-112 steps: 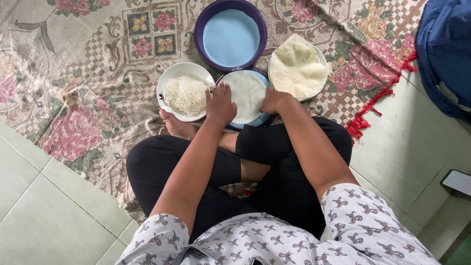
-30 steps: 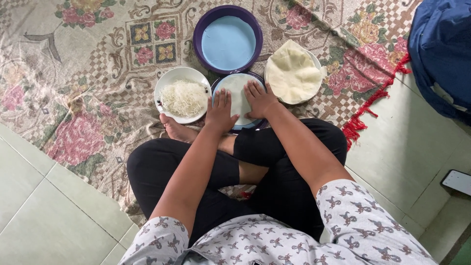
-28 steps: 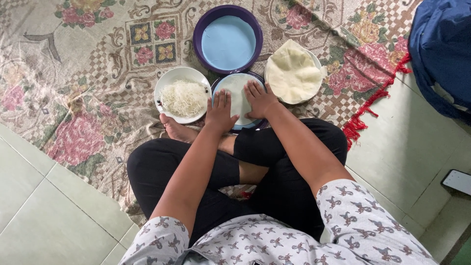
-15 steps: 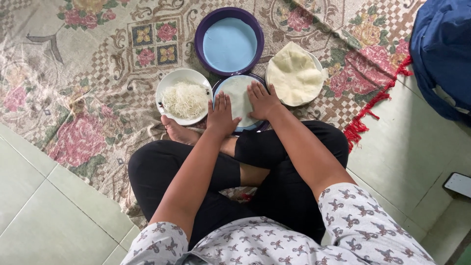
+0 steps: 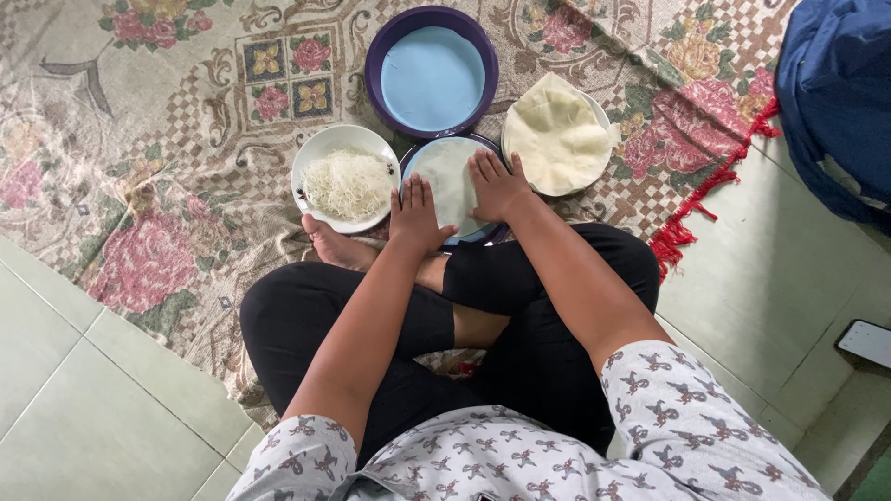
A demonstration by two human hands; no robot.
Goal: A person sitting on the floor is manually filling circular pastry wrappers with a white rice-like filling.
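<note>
Round, pale, translucent wrapper sheet (image 5: 447,176) lies flat on a dark-rimmed blue plate (image 5: 492,234) set on the patterned floral rug (image 5: 167,111), just in front of the person's crossed legs. Both hands rest on it, palms down and fingers spread, gripping nothing: the left hand (image 5: 418,215) presses its near left edge, the right hand (image 5: 497,184) covers its right side. The two hands lie side by side, a narrow strip of sheet showing between them.

Left of the plate, touching its rim, stands a white round bowl (image 5: 316,153) holding a heap of thin white noodle strands (image 5: 348,184). Beyond the plate sits a purple round basin (image 5: 376,65), filled with a flat, light-blue surface; whether that is liquid or the basin's floor cannot be told. To the right, a white plate (image 5: 601,116) carries a stack of cream-coloured round sheets (image 5: 557,137), the top one folded over at its far edge and overhanging the rim. A bare foot (image 5: 334,249) pokes out beneath the noodle bowl. A blue cloth bundle (image 5: 835,102) lies on the tiled floor (image 5: 761,278) at the far right.
</note>
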